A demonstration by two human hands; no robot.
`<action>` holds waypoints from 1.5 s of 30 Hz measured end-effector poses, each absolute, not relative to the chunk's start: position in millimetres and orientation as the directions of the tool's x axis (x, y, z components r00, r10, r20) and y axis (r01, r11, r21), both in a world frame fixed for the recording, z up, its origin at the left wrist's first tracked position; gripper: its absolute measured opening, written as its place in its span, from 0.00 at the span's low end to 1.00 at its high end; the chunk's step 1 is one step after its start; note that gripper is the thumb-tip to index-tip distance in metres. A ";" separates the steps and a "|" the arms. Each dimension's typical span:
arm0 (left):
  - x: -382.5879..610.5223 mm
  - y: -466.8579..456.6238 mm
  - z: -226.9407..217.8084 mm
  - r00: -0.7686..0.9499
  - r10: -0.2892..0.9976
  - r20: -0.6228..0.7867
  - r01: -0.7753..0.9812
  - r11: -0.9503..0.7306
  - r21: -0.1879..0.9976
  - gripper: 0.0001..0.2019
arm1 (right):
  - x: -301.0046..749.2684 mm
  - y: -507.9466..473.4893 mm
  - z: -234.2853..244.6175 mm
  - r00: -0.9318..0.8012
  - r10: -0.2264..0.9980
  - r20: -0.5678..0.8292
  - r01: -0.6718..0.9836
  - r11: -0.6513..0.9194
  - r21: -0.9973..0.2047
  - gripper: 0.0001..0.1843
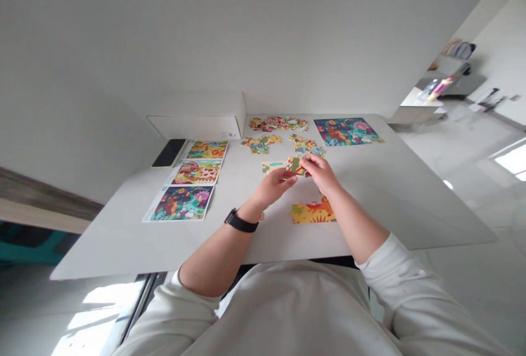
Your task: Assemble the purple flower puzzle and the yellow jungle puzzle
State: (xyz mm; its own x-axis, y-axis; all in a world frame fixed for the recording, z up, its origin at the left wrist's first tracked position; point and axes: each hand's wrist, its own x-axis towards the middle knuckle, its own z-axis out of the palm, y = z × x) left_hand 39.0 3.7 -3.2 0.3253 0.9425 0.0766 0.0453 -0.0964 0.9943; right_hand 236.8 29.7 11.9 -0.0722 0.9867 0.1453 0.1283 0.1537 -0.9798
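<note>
Both hands meet over the middle of the white table (390,191). My left hand (274,183), with a black watch on the wrist, and my right hand (319,172) pinch a colourful puzzle piece (295,165) between their fingertips. A small joined strip of pieces (272,166) lies just left of the held piece. Under my right forearm lies a partly built yellow and orange puzzle section (312,212).
Loose piece heaps lie beyond the hands: red ones (277,123), yellow and teal ones (258,143), another cluster (306,145). A finished blue puzzle (345,131) sits far right. A sheet with three reference pictures (193,181), a black phone (169,152) and a white box (197,115) are left.
</note>
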 end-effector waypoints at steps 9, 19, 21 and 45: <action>32.2 12.2 -2.1 0.178 0.984 0.026 -0.042 -0.019 0.999 0.23 | 243.6 28.7 13.3 -0.249 0.961 0.118 0.151 0.159 -0.976 0.32; 33.3 3.4 -0.2 0.147 0.977 -0.153 -0.295 0.190 0.936 0.24 | 249.4 24.3 25.5 -0.268 0.962 0.057 0.124 0.094 -0.988 0.29; 36.1 2.0 -1.6 0.172 0.972 -0.163 -0.294 0.208 0.933 0.22 | 249.1 25.1 24.2 -0.241 0.967 0.078 0.132 0.112 -0.985 0.27; 55.9 -23.7 -6.4 0.530 0.812 0.244 0.328 -0.462 0.824 0.16 | 351.8 51.4 20.9 -0.181 0.982 -0.057 0.299 0.000 -0.954 0.23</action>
